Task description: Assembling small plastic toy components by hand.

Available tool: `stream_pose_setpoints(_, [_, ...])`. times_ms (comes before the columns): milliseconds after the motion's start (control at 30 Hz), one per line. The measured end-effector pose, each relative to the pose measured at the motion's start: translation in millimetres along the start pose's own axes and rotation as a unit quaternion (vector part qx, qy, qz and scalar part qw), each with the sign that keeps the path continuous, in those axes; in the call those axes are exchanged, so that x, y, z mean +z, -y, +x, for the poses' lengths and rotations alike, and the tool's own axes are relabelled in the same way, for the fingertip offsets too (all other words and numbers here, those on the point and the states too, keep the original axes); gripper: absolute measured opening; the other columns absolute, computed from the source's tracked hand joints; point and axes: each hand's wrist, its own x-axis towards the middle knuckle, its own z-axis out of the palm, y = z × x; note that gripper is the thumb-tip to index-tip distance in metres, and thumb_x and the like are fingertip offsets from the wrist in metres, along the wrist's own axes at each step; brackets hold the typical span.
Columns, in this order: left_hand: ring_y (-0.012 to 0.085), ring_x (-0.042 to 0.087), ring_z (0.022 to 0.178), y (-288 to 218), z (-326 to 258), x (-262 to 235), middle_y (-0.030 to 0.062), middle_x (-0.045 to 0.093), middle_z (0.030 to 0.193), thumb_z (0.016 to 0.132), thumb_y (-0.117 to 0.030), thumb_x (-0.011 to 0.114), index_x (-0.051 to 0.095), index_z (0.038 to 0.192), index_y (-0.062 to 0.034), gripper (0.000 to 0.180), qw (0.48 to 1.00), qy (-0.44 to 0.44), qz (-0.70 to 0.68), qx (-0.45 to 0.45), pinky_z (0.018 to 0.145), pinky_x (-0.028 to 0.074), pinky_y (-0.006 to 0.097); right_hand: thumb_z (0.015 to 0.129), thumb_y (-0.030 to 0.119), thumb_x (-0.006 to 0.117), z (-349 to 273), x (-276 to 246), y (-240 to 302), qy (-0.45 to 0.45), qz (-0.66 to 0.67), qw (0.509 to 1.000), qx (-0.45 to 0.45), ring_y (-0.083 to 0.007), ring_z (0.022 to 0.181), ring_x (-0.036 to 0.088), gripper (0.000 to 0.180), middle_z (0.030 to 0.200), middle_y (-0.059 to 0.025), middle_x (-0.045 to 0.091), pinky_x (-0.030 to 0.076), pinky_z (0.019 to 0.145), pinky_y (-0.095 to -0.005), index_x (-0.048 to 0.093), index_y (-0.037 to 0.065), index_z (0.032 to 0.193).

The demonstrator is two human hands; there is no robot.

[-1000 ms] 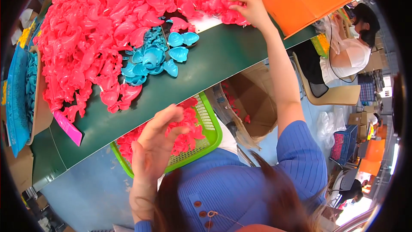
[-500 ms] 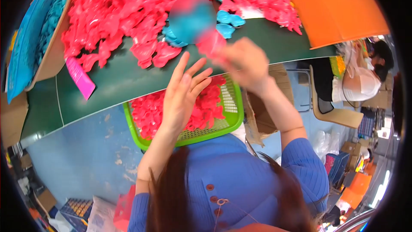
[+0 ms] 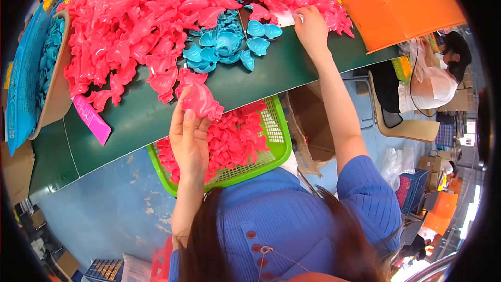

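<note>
Left hand (image 3: 189, 143) pinches pink piece (image 3: 202, 101); right hand (image 3: 314, 30) outstretched, fingers (image 3: 303, 13) seemingly curled.

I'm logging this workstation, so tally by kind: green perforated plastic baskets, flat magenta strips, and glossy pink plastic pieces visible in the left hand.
Green perforated plastic basket: 1
Flat magenta strip: 1
Glossy pink plastic piece in the left hand: 1
Total: 3

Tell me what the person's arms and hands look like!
The left hand and right hand wear no gloves. The right sleeve is blue, ribbed and short, leaving the forearm bare. Only a bit of the left sleeve shows, also blue.
</note>
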Motion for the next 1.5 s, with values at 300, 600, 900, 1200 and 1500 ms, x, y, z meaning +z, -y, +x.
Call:
stream_pose_setpoints(300, [0.0132, 0.056, 0.100, -3.3, 0.5, 11.6, 0.0060, 0.054, 0.116, 0.092, -0.013, 0.049, 0.041, 0.130, -0.0022, 0.040, 1.000, -0.001, 0.011, -0.015, 0.088, 0.046, 0.028, 0.071, 0.007, 0.055, 17.9, 20.0, -21.5, 0.055, -0.166, 0.984, -0.025, -0.0321, 0.080, 0.059, 0.012, 0.082, -0.0145, 0.059, 0.048, 0.066, -0.0430, 0.063, 0.002, 0.078])
stream_pose_setpoints(600, [0.0114, 0.056, 0.094, -2.9, -1.3, 10.8, 0.0045, 0.056, 0.109, 0.088, -0.006, 0.054, 0.045, 0.126, -0.0019, 0.039, 0.999, -0.005, 0.046, 0.012, 0.081, 0.050, 0.031, 0.087, 0.002, 0.050, -10.3, -41.9, 31.0, 0.043, 0.266, 0.961, 0.064, -0.0150, 0.076, 0.056, 0.009, 0.081, -0.0075, 0.059, 0.044, 0.069, -0.0247, 0.055, -0.001, 0.094])
stream_pose_setpoints(900, [0.0083, 0.058, 0.073, -15.9, -3.4, 9.1, 0.0054, 0.060, 0.098, 0.088, -0.007, 0.053, 0.051, 0.118, -0.0015, 0.030, 0.975, 0.032, 0.198, -0.099, 0.067, 0.049, 0.023, 0.084, -0.002, 0.056, -57.6, -83.8, 157.2, 0.341, 0.643, 0.685, 0.030, -0.0111, 0.080, 0.056, 0.012, 0.092, -0.0071, 0.056, 0.048, 0.069, -0.0248, 0.055, -0.001, 0.096])
stream_pose_setpoints(1200, [0.0034, 0.055, 0.075, -22.3, -3.6, -2.8, 0.0028, 0.063, 0.081, 0.085, -0.004, 0.054, 0.059, 0.099, 0.0041, 0.017, 0.958, 0.038, 0.281, -0.037, 0.066, 0.044, 0.017, 0.075, -0.005, 0.065, -49.1, -85.2, 170.3, 0.453, 0.634, 0.626, 0.050, -0.0144, 0.083, 0.061, 0.012, 0.091, -0.0101, 0.062, 0.050, 0.077, -0.0251, 0.064, -0.002, 0.086])
stream_pose_setpoints(1500, [0.0060, 0.056, 0.076, -28.5, -4.2, -0.6, 0.0046, 0.065, 0.085, 0.084, -0.004, 0.051, 0.062, 0.101, 0.0050, 0.023, 0.961, 0.041, 0.271, -0.046, 0.069, 0.044, 0.019, 0.078, 0.006, 0.066, -45.2, -88.6, 169.5, 0.514, 0.572, 0.637, 0.057, -0.0087, 0.066, 0.060, 0.012, 0.075, -0.0038, 0.063, 0.048, 0.058, -0.0199, 0.064, -0.001, 0.088])
